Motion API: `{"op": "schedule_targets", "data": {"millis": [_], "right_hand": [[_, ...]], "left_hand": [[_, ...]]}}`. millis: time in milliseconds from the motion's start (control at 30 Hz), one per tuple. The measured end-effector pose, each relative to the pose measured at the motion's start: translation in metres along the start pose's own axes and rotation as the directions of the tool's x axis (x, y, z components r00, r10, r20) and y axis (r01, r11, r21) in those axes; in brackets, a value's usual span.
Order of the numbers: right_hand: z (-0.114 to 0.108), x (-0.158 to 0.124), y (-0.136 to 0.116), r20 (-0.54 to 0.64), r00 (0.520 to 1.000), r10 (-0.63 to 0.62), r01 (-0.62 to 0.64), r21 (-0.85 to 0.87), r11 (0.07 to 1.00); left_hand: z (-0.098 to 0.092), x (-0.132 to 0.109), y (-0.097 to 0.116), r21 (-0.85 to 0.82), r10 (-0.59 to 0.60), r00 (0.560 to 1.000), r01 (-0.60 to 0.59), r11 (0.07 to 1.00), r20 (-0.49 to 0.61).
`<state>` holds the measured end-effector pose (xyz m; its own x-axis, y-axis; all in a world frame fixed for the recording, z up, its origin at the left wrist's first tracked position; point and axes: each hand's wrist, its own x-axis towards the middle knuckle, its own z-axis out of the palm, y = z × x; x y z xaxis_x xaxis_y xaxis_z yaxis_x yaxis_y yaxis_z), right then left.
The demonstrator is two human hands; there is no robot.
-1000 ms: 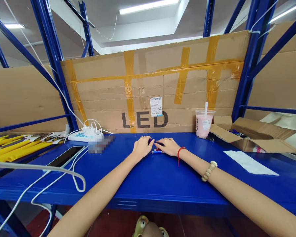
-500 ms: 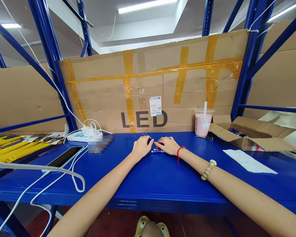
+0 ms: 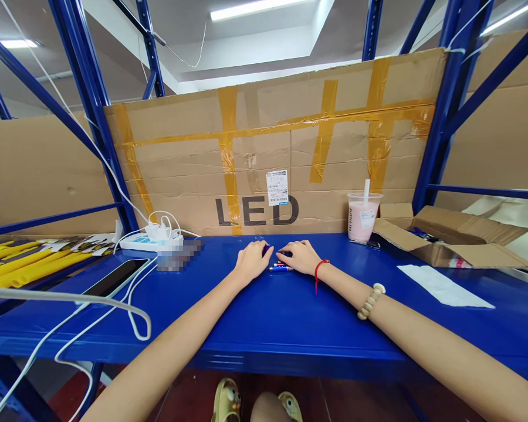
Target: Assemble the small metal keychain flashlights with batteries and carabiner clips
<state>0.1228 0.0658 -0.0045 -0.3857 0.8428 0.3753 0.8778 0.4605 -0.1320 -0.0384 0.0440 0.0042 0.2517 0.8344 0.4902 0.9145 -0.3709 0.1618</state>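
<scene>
At the back middle of the blue shelf my left hand (image 3: 253, 259) is curled, palm down, with a small dark purple object (image 3: 265, 251) showing between thumb and index finger; its kind is hidden. My right hand (image 3: 303, 258), a red string on its wrist, lies just to the right with its fingers bent and closed downward. Something dark shows at its thumb and fingertips, too covered to name. Between the two hands a blue pen (image 3: 279, 268) lies flat on the shelf, partly under the right fingers. A bit of red lies right behind it.
Left on the blue shelf (image 3: 264, 328) are a phone (image 3: 117, 278), white cables and a power strip (image 3: 134, 241). Yellow-handled items (image 3: 44, 265) lie beyond. To the right stand a pink drink cup (image 3: 363, 218), an opened cardboard box (image 3: 449, 237) and a white paper sheet (image 3: 444, 287). Cardboard closes the back.
Both hands stay almost in place; the right one has shifted slightly left. Below the shelf, the left foot has moved out to the left.
</scene>
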Motion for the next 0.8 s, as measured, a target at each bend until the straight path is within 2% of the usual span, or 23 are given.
{"op": "schedule_targets", "data": {"millis": [400, 633, 800], "right_hand": [[-0.009, -0.0013, -0.0032, -0.034, 0.993, 0.117, -0.118, -0.035, 0.992], [-0.0101, -0.0009, -0.0035, 0.019, 1.0, 0.009, -0.008, -0.07, 0.998], [-0.0105, -0.0015, -0.0034, 0.037, 0.999, 0.026, -0.021, -0.115, 0.993]], "left_hand": [[0.0008, 0.0009, -0.0009, 0.013, 0.004, 1.0, -0.004, 1.0, -0.008], [0.0022, 0.0017, -0.0019, 0.014, -0.001, 1.0, 0.001, 1.0, 0.006], [0.0011, 0.0013, -0.0007, 0.022, -0.006, 1.0, 0.006, 1.0, -0.014]]}}
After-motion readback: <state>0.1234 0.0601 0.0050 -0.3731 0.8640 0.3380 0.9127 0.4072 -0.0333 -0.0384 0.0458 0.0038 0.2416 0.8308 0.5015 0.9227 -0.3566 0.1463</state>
